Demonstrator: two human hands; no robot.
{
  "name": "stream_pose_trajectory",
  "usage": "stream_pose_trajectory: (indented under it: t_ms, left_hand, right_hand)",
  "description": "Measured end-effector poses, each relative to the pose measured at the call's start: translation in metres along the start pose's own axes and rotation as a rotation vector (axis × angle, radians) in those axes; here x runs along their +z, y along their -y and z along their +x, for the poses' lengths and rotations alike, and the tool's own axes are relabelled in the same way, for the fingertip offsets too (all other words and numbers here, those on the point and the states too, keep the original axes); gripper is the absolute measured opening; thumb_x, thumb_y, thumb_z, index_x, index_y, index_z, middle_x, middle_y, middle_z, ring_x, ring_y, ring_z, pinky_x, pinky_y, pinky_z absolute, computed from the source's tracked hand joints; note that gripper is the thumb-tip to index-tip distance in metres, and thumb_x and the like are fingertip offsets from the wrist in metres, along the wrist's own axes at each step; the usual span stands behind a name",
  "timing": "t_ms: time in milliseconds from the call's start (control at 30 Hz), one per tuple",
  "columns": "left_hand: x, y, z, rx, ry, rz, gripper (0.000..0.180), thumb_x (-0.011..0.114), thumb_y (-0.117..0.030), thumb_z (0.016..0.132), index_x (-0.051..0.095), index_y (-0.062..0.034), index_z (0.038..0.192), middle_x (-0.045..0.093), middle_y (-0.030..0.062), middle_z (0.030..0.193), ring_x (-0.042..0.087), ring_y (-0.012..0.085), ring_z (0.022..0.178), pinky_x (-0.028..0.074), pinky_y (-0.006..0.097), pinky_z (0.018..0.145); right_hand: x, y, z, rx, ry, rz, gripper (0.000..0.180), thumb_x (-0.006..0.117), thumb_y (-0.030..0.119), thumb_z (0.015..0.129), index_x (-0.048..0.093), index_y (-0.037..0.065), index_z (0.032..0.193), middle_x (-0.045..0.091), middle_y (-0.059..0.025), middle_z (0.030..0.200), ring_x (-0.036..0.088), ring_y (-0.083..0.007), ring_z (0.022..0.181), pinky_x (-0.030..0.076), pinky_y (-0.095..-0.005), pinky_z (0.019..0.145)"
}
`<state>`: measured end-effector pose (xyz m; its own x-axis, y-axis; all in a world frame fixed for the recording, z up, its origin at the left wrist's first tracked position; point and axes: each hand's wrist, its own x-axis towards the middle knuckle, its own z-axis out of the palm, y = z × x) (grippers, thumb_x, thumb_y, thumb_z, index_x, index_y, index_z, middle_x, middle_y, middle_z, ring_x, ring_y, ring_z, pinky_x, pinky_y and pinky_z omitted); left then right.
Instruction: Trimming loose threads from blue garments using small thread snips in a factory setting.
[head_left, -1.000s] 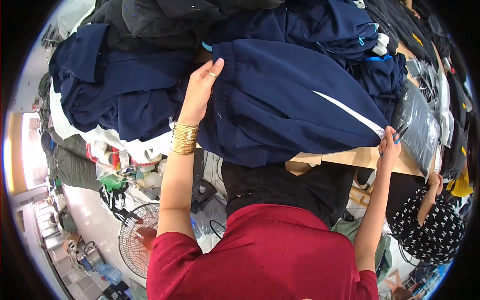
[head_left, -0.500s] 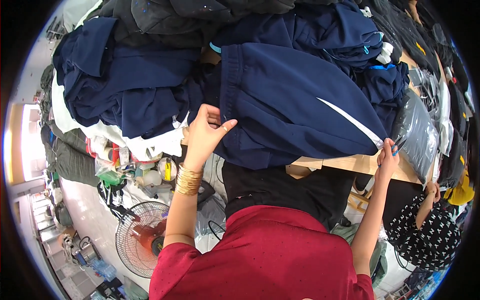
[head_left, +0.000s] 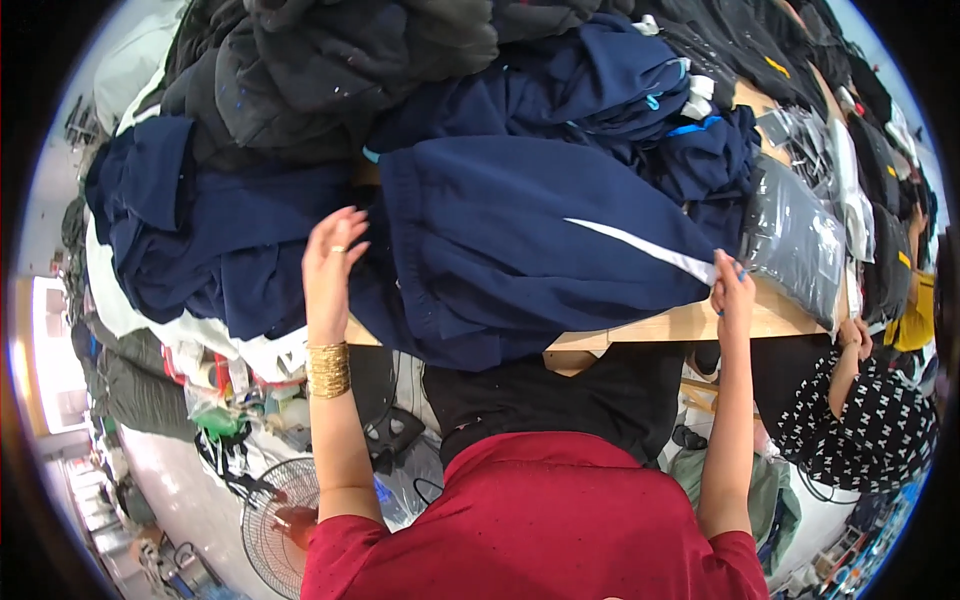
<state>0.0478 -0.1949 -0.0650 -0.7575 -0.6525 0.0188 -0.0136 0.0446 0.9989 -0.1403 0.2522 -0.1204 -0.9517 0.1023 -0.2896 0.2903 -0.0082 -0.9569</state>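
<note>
Navy shorts (head_left: 530, 230) with a gathered elastic waistband and a white side wedge lie across the table in front of me. My right hand (head_left: 733, 290) pinches their lower right corner, at the narrow end of the white wedge. Small blue parts show at those fingers, seemingly the handles of a pair of thread snips; the blades cannot be made out. My left hand (head_left: 337, 250), with gold bangles at the wrist, is apart from the waistband, just to its left. Its fingers are spread and hold nothing. Beside it lies a heap of navy garments (head_left: 230, 240).
Black garments (head_left: 350, 70) are heaped at the back. A grey plastic-wrapped package (head_left: 795, 235) lies right on the wooden table (head_left: 655, 328). A standing fan (head_left: 283, 525) is at lower left. Another person's hands (head_left: 853, 338) are at far right.
My left hand has left the waistband and moved left, its fingers opening. My right hand still grips the corner. The view has shifted, and the shorts lie lower and further left in it.
</note>
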Motion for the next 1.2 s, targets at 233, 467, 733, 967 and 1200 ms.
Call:
stream_pose_trajectory:
  t_ms: [233,467,733,967,1200]
  left_hand:
    - [0.042,-0.002,0.037,0.456,0.007,0.596,0.023,0.070,-0.022,0.078,0.061,-0.0009,0.077,0.054,0.0079,0.085,0.051,0.0188,0.080,0.042,0.028,0.073]
    - [0.053,-0.091,-0.018,-0.260,0.580,-0.453,0.036,0.055,-0.010,0.080,0.054,0.0048,0.113,0.060,0.0124,0.109,0.058,0.0217,0.101,0.041,0.030,0.093]
    - [0.117,-0.233,0.067,0.347,0.314,-0.560,0.028,0.057,-0.014,0.086,0.056,0.0023,0.108,0.058,0.0065,0.110,0.049,0.0136,0.108,0.034,0.028,0.098]
    - [0.062,-0.227,0.040,0.402,0.090,-0.500,0.034,0.039,-0.015,0.095,0.048,0.0054,0.120,0.051,0.0122,0.124,0.048,0.0199,0.116,0.034,0.033,0.102]
    - [0.034,-0.022,-0.012,-0.016,0.188,0.176,0.018,0.060,-0.020,0.087,0.056,-0.0081,0.099,0.051,-0.0080,0.082,0.045,0.0012,0.071,0.036,0.017,0.064]
  right_hand:
    - [-0.013,0.040,-0.030,-0.194,0.167,-0.175,0.012,0.059,0.016,0.084,0.053,0.010,0.075,0.036,0.0091,0.051,0.029,-0.0004,0.041,0.020,-0.0193,0.038]
    - [-0.091,0.116,-0.116,-0.536,0.135,0.495,0.017,0.058,0.013,0.073,0.047,0.008,0.085,0.048,-0.0008,0.071,0.050,-0.0071,0.053,0.043,-0.0215,0.047]
    - [-0.080,0.212,-0.059,-0.809,-0.231,0.573,0.009,0.057,0.016,0.084,0.052,0.009,0.085,0.039,0.0037,0.051,0.031,-0.0065,0.037,0.021,-0.0211,0.035]
    - [-0.089,0.178,-0.087,-0.732,-0.264,0.312,0.007,0.054,0.013,0.088,0.052,0.006,0.087,0.033,0.0070,0.050,0.027,-0.0021,0.036,0.016,-0.0194,0.034]
    - [-0.084,-0.016,-0.077,-0.324,-0.105,-0.288,0.013,0.065,0.013,0.081,0.057,0.002,0.082,0.056,0.0006,0.071,0.047,-0.0059,0.067,0.041,-0.0235,0.063]
